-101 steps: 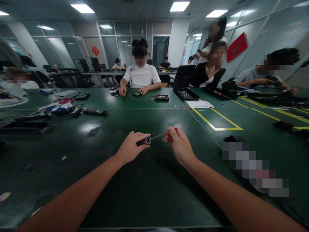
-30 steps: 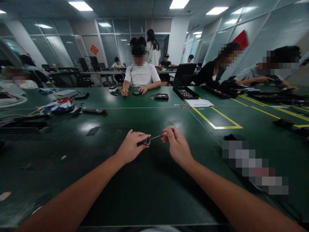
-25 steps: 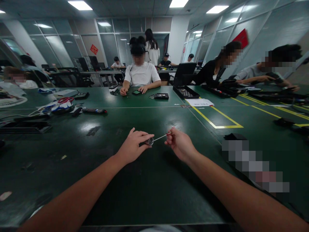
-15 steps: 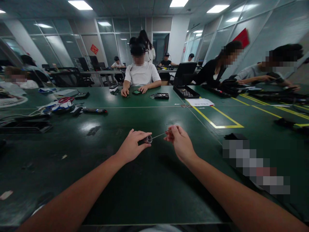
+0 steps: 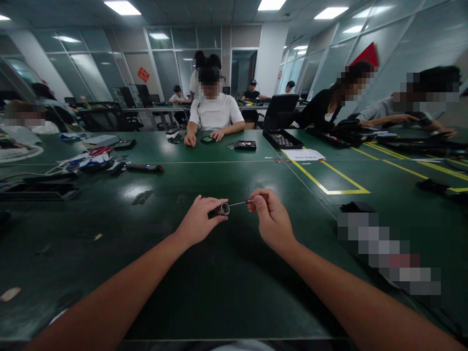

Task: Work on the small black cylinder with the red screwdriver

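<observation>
Between the thumb and fingers of my left hand [image 5: 199, 222] lies a short dark cylinder [image 5: 221, 209], its round, hollow-looking metallic end facing right. My right hand [image 5: 272, 214] is closed around the reddish handle of a thin screwdriver [image 5: 239, 203]. The screwdriver's slim shaft points left, and its tip is at the rim of the cylinder's end; whether it goes inside I cannot tell. Both hands are held over the green tabletop [image 5: 234, 292], a small gap apart. My left palm hides the back part of the cylinder.
At left are red-handled scissors [image 5: 100, 151], a dark pen-like tool [image 5: 144, 167], and a black tray [image 5: 40, 191]. Across the table a co-worker [image 5: 215, 112] handles small parts. A black parts box [image 5: 282, 139] and white paper [image 5: 303, 154] are beyond. A blurred-out item lies at right.
My right hand has turned slightly, and its thumb now lies along the screwdriver handle. The cylinder has shifted a little left. In the background, a standing person has moved left behind the seated co-worker.
</observation>
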The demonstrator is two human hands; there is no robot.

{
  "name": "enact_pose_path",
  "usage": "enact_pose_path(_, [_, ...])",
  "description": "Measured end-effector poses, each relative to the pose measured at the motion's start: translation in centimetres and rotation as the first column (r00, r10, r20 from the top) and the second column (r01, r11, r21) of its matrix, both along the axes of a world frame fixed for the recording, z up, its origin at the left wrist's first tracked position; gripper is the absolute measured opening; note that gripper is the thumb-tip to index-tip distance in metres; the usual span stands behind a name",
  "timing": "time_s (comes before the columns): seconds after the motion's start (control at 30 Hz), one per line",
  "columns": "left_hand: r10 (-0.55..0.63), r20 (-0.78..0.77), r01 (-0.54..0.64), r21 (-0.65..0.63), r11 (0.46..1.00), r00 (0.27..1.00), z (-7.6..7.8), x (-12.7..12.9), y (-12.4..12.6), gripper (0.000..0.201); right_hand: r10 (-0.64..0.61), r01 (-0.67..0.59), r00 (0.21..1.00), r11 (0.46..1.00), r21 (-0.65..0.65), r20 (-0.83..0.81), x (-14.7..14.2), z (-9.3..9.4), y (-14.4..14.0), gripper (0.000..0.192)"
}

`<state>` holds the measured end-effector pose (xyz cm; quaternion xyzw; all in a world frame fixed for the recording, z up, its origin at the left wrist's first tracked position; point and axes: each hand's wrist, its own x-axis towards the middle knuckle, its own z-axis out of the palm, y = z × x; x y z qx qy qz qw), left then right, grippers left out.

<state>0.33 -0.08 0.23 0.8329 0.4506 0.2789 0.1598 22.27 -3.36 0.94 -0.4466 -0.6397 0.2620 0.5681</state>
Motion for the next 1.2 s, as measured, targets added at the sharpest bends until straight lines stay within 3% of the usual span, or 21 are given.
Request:
enact_pose_path(0.37, [-0.023, -0.004, 0.023, -0.002, 1.0, 1.0, -0.2, -0.1, 0.0, 0.042, 0.057, -0.06, 0.998, 0.995, -0.076, -0.036, 0.2, 0.3, 0.1, 0.03])
enact_pose_path(0.5, [-0.038, -0.022, 0.038, -0.005, 0.999, 0.999, -0.4, 0.0, 0.0, 0.041, -0.046, 0.049, 0.998, 0.995, -0.086, 0.033, 0.2, 0.7, -0.1, 0.042])
enact_pose_path(0.6, [-0.039, -0.024, 0.039, -0.019, 0.999, 0.999, -0.3, 0.1, 0.0, 0.038, -0.069, 0.075, 0.992, 0.996, -0.055, 0.103, 0.1, 0.7, -0.2, 0.035])
enact_pose_path(0.73, [-0.016, 0.0, 0.016, -0.014, 1.0, 1.0, -0.2, -0.1, 0.1, 0.036, 0.007, 0.0, 0.996, 0.997, -0.078, 0.084, 0.2, 0.3, -0.2, 0.028])
enact_pose_path(0.93, [-0.012, -0.021, 0.012, -0.02, 1.0, 1.0, 0.0, -0.1, 0.1, 0.037, -0.005, 0.018, 0.99, 0.996, -0.088, 0.141, 0.0, 0.7, -0.4, 0.037])
enact_pose_path(1.07, [-0.012, -0.017, 0.012, -0.013, 1.0, 1.0, 0.2, -0.1, 0.0, 0.036, -0.006, 0.025, 0.979, 0.996, -0.088, 0.204, -0.2, 0.9, -0.6, 0.031])
enact_pose_path(1.2, [0.03, 0.019, -0.03, 0.003, 1.0, 0.999, 0.2, -0.2, 0.2, 0.037, 0.021, -0.011, 0.987, 0.998, -0.068, 0.159, -0.3, 0.7, -0.6, 0.023])
